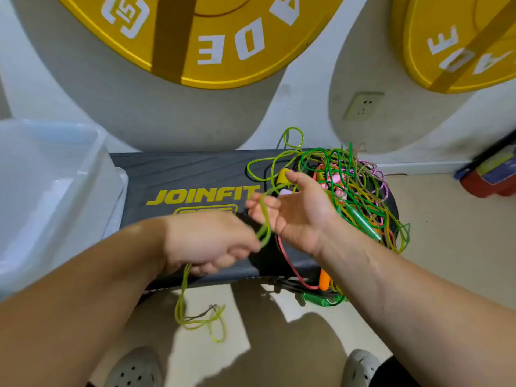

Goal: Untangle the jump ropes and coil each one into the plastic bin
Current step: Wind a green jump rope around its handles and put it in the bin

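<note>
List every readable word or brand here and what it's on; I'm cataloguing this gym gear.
"JOINFIT": yellow letters on the dark step platform.
"ADE", upside down, cut off by the frame: left yellow weight plate.
"15", probably, in that plate's white logo.
"E" and "A" only: right yellow weight plate, rest covered or cut off.
Yellow-framed label under "JOINFIT": partly hidden, unreadable.

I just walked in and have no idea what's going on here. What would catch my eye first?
Most striking is the bright tangle of jump ropes heaped on the right end of the black JOINFIT platform. In front, the left hand grips a yellow-green rope that loops over the open right hand. Big yellow weight plates fill the top of the view, and a clear plastic bin sits at the left.
</note>
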